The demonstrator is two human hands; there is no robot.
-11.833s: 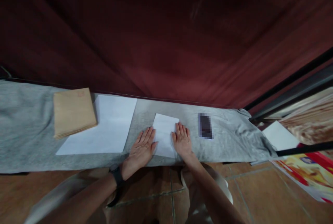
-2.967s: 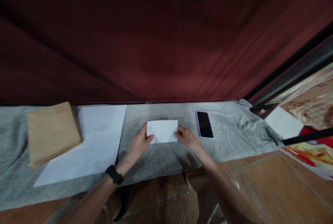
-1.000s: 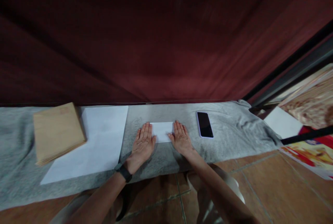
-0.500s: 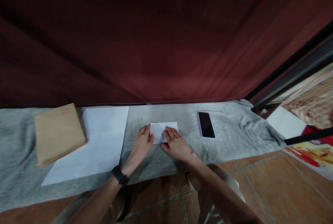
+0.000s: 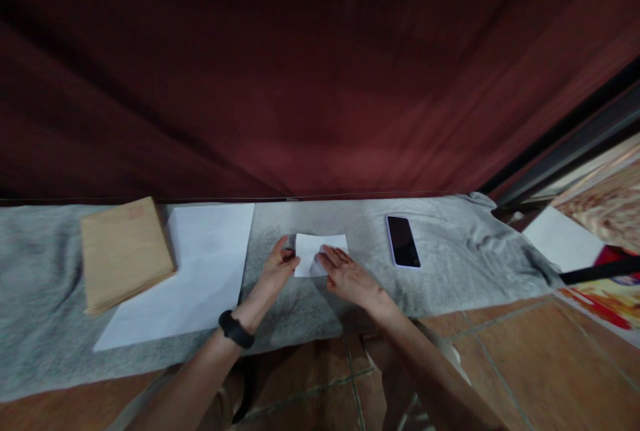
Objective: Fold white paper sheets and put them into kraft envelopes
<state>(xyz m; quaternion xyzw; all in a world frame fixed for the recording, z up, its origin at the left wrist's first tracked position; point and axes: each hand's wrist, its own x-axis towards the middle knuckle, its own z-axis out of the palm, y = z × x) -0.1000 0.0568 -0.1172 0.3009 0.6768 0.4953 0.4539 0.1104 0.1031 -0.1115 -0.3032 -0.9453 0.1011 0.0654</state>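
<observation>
A small white piece of paper (image 5: 307,247), apparently folded, lies on the grey cloth in front of me. At its left edge is my left hand (image 5: 277,267), a dark band on its wrist; thumb and a finger close on the edge while the index finger is raised. My right hand (image 5: 347,277) rests over the paper's right part, fingers stretched out and palm down, covering its lower right corner. What lies beneath those fingers is hidden.
Grey cloth (image 5: 270,221) covers the bench. To the left, a stack of brown envelopes (image 5: 125,251) lies partly on a large white sheet (image 5: 200,284). A phone (image 5: 403,241) lies to the right. Behind hangs a dark red curtain (image 5: 320,84); a printed poster (image 5: 605,294) is far right.
My left hand has gone from lying flat beside the paper to curled fingers at its left edge. My right hand stays on the paper. The view has shifted slightly left.
</observation>
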